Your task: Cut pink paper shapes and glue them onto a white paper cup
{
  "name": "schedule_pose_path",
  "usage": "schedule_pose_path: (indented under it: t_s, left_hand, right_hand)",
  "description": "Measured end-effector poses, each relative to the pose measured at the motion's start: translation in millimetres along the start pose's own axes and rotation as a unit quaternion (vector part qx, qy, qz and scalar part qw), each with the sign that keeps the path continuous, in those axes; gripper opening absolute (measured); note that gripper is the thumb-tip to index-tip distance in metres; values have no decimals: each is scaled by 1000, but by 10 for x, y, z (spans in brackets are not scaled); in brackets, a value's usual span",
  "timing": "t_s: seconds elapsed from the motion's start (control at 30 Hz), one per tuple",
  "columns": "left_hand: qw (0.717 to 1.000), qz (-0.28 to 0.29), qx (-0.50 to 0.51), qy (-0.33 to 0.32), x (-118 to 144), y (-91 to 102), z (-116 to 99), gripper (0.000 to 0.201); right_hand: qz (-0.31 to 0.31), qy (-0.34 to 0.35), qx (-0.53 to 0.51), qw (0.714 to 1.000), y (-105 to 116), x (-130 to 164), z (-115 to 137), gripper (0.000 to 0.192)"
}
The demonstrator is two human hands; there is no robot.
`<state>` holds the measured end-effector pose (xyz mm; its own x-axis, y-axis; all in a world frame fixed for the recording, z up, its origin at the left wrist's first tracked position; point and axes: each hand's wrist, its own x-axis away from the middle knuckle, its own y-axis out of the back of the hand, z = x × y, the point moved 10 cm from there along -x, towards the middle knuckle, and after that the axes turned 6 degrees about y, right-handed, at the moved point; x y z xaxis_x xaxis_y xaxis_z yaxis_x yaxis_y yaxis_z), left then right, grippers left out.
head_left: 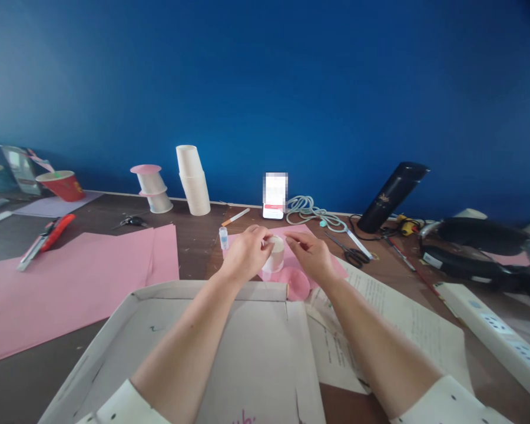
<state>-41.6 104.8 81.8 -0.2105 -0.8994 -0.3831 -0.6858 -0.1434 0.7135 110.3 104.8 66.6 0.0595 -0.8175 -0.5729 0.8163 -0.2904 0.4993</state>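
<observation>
A short white paper cup [274, 261] stands upside down on a pink sheet [307, 234] beyond the cardboard tray. My left hand [248, 253] is closed at the cup's upper left edge, its fingertips against it. On the other side, my right hand [312, 254] has thumb and fingers pinched together, slightly apart from the cup; anything between them is too small to make out. A pink paper disc [297, 284] lies just in front of the cup, to its right. Left of my left hand stands a small clear cap-like piece [223, 238].
The white cardboard tray [265, 353] lies in front. Pink sheets [92, 271] and a red utility knife [48, 238] lie left. Stacked paper cups [193, 182], a cup-and-disc spool [154, 191] and a phone [274, 197] stand behind. Scissors [353, 254], a flask [391, 197] and a power strip [490, 330] are right.
</observation>
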Motion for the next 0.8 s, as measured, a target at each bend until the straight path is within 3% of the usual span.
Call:
schedule_pose_path:
  t_s: [0.23,0.47,0.8]
  left_hand:
    - [1000,-4,1,-1,6,-1,7,11]
    - [1000,-1,2,-7,7,-4,-10,11]
    - [1000,-2,-1,-8,8,-5,1,11]
  right_hand:
    - [-28,82,157,984,31,62,123,25]
    - [-32,193,293,936,-17,75,335,23]
    - [-14,214,343,915,-75,86,348,24]
